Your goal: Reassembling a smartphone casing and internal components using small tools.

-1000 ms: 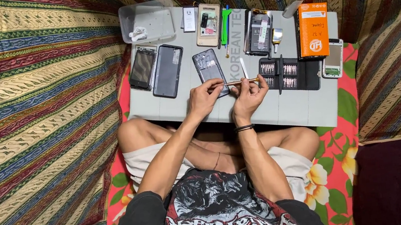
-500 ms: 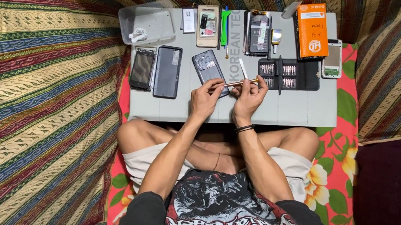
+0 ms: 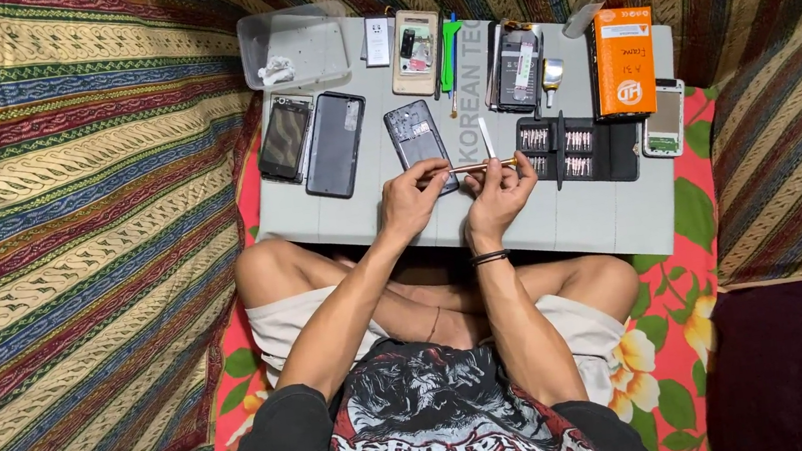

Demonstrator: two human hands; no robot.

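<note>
At the near centre of the grey work mat (image 3: 602, 223), both hands meet over a slim gold-coloured screwdriver (image 3: 481, 166) lying level between them. The left hand (image 3: 410, 201) is curled, its fingertips pinching the tip end just at the lower edge of an opened phone body (image 3: 418, 136); the right hand (image 3: 500, 194) is likewise closed about the handle end. Just right of the hands lies an open black bit case (image 3: 575, 148), bits seated in rows. Left of the opened phone lie two dark phone panels (image 3: 313, 141). Farther back stand a clear plastic tray (image 3: 293, 46), another opened handset (image 3: 415, 51), a green pry tool (image 3: 448, 53) and an orange box (image 3: 625, 62). Judged from this layout, disassembly is well advanced: backs are off, boards exposed; whether a bit is fitted cannot be told.
</note>
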